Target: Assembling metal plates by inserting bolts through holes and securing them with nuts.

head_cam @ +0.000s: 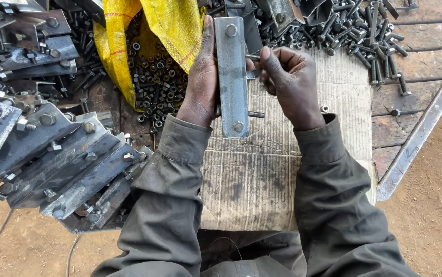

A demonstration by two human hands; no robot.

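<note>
Steel-grey, the flat bracket (231, 77) stands upright over the cardboard (262, 169), left hand (200, 82) clamped along its edge, right hand (287, 82) fingertips pinched on a bolt (252, 58) mid-fitting at its upper hole, which seems to need threading next, while the open yellow sack (174, 25) nearby holds loose nuts (156, 77).

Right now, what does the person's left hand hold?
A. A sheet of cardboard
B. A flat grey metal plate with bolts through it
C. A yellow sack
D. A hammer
B: the left hand grips the edge of a flat grey metal plate held upright over the cardboard, with bolt heads showing near both its ends; the yellow sack lies apart behind it.
</note>
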